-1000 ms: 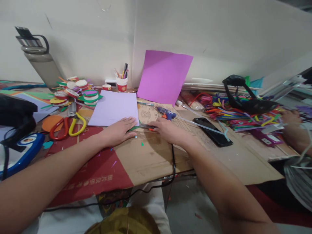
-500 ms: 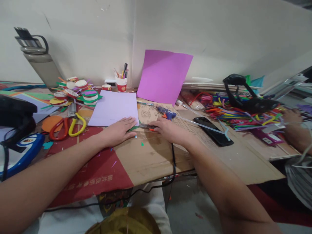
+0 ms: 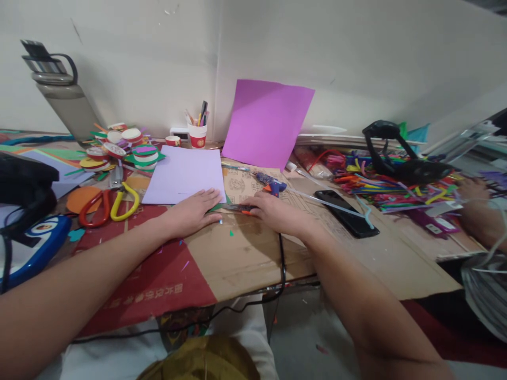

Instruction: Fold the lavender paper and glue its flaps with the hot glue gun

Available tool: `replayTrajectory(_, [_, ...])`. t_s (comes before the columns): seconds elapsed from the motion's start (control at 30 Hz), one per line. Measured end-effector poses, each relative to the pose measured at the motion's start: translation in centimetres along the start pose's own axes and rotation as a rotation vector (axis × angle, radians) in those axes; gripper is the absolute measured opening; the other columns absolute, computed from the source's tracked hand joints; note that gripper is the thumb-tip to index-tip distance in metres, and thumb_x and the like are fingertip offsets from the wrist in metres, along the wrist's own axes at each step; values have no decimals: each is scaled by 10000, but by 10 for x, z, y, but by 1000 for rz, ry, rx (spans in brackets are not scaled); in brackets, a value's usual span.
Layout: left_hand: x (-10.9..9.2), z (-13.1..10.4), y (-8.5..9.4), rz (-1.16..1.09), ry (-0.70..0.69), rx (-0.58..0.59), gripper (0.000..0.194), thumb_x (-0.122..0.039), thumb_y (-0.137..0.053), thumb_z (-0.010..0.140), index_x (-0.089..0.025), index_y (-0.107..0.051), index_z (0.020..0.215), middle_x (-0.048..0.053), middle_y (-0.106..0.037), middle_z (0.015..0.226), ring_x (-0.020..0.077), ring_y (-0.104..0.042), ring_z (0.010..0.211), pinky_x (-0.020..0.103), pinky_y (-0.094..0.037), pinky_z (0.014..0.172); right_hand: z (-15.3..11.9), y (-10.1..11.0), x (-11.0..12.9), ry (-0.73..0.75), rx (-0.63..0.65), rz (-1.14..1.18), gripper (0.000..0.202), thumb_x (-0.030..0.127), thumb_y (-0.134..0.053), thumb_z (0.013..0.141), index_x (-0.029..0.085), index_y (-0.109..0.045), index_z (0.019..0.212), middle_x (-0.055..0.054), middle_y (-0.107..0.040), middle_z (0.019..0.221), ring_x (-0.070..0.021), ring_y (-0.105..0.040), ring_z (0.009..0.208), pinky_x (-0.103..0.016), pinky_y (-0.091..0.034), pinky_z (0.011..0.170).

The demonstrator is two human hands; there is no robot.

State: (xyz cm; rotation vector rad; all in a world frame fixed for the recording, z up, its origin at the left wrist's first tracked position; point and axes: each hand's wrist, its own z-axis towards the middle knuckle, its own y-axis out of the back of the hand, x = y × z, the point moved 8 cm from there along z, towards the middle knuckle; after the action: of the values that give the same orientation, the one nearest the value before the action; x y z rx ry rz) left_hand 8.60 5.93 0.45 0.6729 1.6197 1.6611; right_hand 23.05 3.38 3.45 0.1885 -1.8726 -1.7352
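Flat on the lower right part of a lavender paper sheet lies my left hand, fingers stretched out and pressing it down. My right hand is closed around what looks like a utility knife, grey with some orange; its grip is mostly hidden by the fingers. The knife's tip points left, just by the sheet's lower right corner. Bits of green paper show beside the left fingers and under the corner. A blue hot glue gun lies just behind my right hand.
Scissors and decorated paper rolls lie left, near a bottle. A purple sheet leans on the wall by a pen cup. Right are a phone, pipe cleaners and another person's hand.
The knife in my right hand has shifted very slightly, its tip now a touch away from the sheet's corner. My left hand stays in place on the lavender sheet.
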Motion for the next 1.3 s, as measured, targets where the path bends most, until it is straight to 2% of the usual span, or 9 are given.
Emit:
replayTrajectory(0.1, [1,0,3,-38,20,-29,625,-505,-324,939,-85,-384,1398,133,-352,1471,213,-273,1381,350,-204,1142,-1,1,-3,-2,-9,4,293,171,-462,902,175,-610,1154,-103,-639,1050,-199,-561,998,-306,-408,877])
replayTrajectory(0.3, [19,1,23,-84,134,-260,498,-406,-289,964,-110,-522,1290,109,-533,1343,211,-426,1293,373,-321,1088,-3,11,-10,-49,-106,116,303,171,-471,883,177,-564,1172,-104,-616,1141,-205,-547,1049,-324,-401,908])
replayTrajectory(0.43, [25,3,19,-38,143,-226,491,-438,-414,921,-121,-532,1276,133,-565,1296,250,-499,1213,385,-375,1034,-2,16,-16,-156,-178,217,212,180,-509,847,179,-567,1051,-86,-624,1080,-194,-566,980,-301,-427,838])
replayTrajectory(0.53, [26,4,18,-14,140,-226,467,-412,-450,910,-121,-542,1264,140,-572,1273,258,-505,1181,390,-383,1011,-2,8,-16,-192,-113,312,105,224,-544,824,185,-551,922,-53,-627,903,-176,-591,808,-278,-453,702])
replayTrajectory(0.7, [27,4,20,-25,132,-253,438,-408,-459,904,-136,-568,1229,139,-603,1164,260,-516,1093,409,-399,959,-4,-6,-20,-331,-28,580,66,263,-449,882,212,-472,916,16,-559,671,-125,-554,560,-224,-406,494])
replayTrajectory(0.87, [33,5,21,-66,167,-271,416,-396,-486,889,-153,-577,1213,113,-601,1082,244,-519,1021,391,-406,929,-3,12,-9,-315,-115,488,99,201,-446,857,198,-451,758,17,-520,649,-104,-490,550,-222,-376,516])
replayTrajectory(0.97, [36,4,22,-116,181,-279,391,-386,-503,877,-152,-596,1176,104,-604,1054,241,-519,1019,383,-401,931,-2,11,-7,-320,-125,544,103,220,-436,855,199,-447,755,27,-492,637,-100,-460,530,-224,-371,513])
replayTrajectory(1.1, [37,4,24,-195,182,-299,338,-398,-525,857,-142,-636,1049,100,-623,1025,237,-533,997,373,-406,917,1,4,-17,-309,-161,592,142,306,-469,852,203,-454,756,41,-480,612,-94,-436,497,-221,-350,497])
replayTrajectory(1.3, [44,5,26,-264,248,-313,252,-404,-582,812,-164,-624,878,66,-639,920,217,-561,871,343,-437,796,0,5,-38,-360,-249,426,260,424,-448,866,194,-513,765,21,-523,593,-118,-468,537,-240,-312,513])
